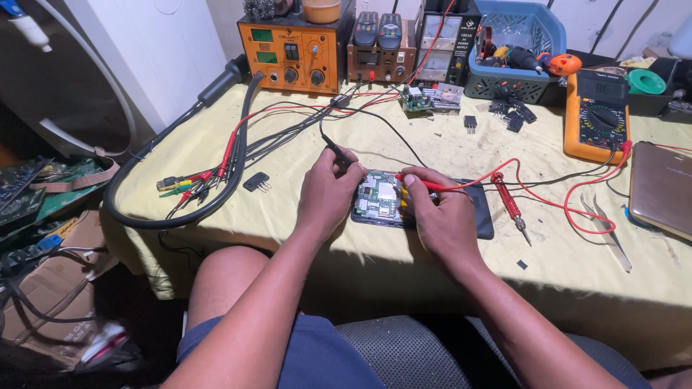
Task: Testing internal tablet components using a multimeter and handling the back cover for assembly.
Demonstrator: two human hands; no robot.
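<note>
An opened phone (380, 198) with its green circuit board bared lies on a dark mat (481, 216) at the table's front edge. My left hand (328, 191) pinches a black test probe (336, 152) and points it at the board's upper left corner. My right hand (441, 212) grips a red test probe (432, 185), its tip on the board's right side. Both probe leads run to an orange multimeter (597, 119) at the right.
A red screwdriver (509, 205) and tweezers (611, 234) lie right of the mat. An orange soldering station (295, 56), power supplies (440, 47) and a blue basket (515, 50) line the back. A thick cable bundle (216, 166) loops at left. A brown tablet (662, 189) sits far right.
</note>
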